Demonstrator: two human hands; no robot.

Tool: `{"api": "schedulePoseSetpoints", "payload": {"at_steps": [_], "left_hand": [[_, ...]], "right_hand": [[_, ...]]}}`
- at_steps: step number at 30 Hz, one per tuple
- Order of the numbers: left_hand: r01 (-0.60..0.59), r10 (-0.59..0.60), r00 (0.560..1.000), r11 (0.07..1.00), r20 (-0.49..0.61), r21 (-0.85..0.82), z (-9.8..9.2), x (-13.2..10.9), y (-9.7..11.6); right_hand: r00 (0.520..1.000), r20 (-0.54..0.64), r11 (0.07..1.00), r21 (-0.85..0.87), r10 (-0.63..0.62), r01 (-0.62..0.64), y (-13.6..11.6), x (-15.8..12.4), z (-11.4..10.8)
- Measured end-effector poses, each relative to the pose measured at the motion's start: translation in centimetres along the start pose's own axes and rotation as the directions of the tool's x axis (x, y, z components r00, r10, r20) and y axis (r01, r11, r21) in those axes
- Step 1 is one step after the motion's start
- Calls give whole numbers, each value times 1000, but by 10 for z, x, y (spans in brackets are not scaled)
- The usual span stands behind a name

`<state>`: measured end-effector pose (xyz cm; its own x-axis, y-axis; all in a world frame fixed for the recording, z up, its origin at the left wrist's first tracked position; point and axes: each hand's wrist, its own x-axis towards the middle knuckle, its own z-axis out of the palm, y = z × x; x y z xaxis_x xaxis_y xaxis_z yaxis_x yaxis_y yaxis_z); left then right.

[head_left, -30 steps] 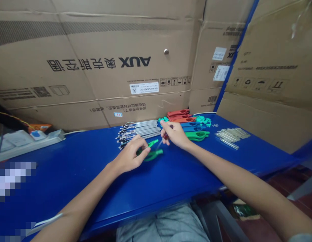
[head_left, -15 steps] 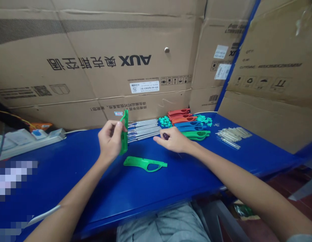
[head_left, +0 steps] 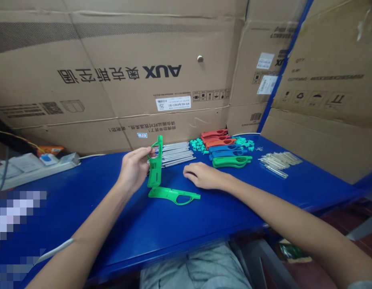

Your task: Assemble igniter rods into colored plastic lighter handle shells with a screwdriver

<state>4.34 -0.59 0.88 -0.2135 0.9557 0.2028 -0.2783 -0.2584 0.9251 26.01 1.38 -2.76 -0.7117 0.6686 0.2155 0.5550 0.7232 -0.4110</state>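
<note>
My left hand (head_left: 134, 168) pinches a green plastic lighter shell half (head_left: 155, 166), held upright with its finger loop near the top. Just below it, a second green lighter shell half (head_left: 173, 196) lies flat on the blue table. My right hand (head_left: 202, 176) is curled closed over the table to the right, its back towards me; whatever its fingers hold is hidden. Behind the hands lies a row of silver metal tubes (head_left: 176, 154) with thin wires at their left ends. Green lighter shells (head_left: 230, 161) sit just beyond my right hand.
Blue (head_left: 226, 151) and red lighter shells (head_left: 214, 133) are stacked at the back, with small turquoise parts (head_left: 244, 143) beside them. Clear plastic tubes (head_left: 279, 162) lie to the right. A power strip (head_left: 38, 168) stands at left. Cardboard sheets (head_left: 113, 48) wall off the back.
The shell half in my left hand has moved slightly right and turned its face more towards me. My right hand has rotated and lowered; the dark handle end seen in it earlier is hidden.
</note>
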Motion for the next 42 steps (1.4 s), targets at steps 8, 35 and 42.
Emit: {"api": "schedulePoseSetpoints", "payload": {"at_steps": [8, 35, 42], "left_hand": [[48, -46, 999, 994, 18, -99, 2, -2, 1], [-148, -657, 551, 530, 515, 835, -15, -10, 3], [-227, -713, 497, 444, 496, 867, -15, -13, 5]], "right_hand": [[986, 161, 996, 80, -49, 37, -15, -5, 5], [982, -81, 977, 113, -171, 179, -16, -7, -3], [948, 94, 945, 159, -303, 286, -20, -10, 5]]}}
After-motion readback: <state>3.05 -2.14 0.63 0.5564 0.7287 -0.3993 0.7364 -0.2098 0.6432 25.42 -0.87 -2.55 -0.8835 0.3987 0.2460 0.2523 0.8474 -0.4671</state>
